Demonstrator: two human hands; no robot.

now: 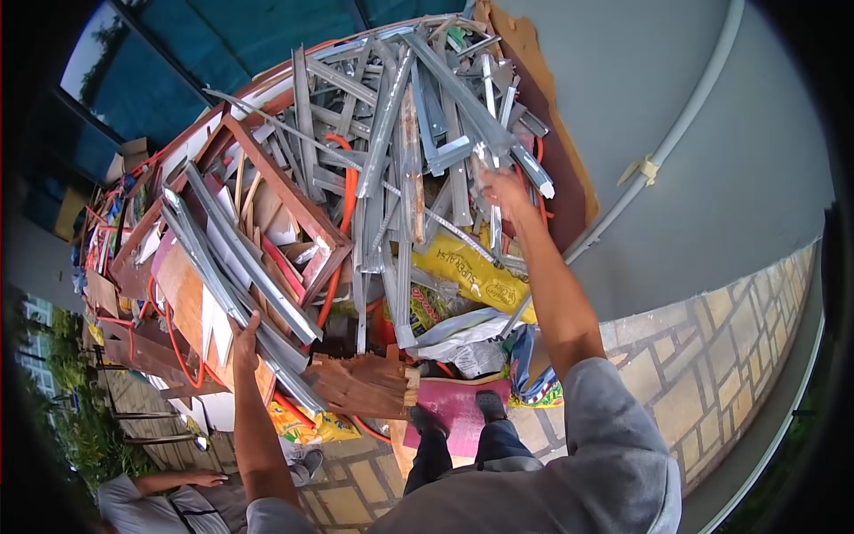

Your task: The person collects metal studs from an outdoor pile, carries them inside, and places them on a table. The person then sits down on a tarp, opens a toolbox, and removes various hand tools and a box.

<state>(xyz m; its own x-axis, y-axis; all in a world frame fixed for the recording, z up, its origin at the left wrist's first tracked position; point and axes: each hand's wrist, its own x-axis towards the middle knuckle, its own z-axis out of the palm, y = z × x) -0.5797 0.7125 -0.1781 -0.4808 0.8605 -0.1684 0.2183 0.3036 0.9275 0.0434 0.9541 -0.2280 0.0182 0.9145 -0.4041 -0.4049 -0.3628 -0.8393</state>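
Several long metal strips [213,270] slant leftward in the left hand's [245,338] grasp, apparently for steadiness; the right hand's [504,189] grip, at the far-right metal scraps [384,133], is unclear.

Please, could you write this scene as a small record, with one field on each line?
Left hand: on long grey metal channels; grip partly hidden
Right hand: among metal strips; exact contact unclear
Also heaped: reddish-brown frame, orange hose, yellow printed sack
Underfoot: magenta sheet
Right side: grey wall, pipe
Lower left: another person's hand
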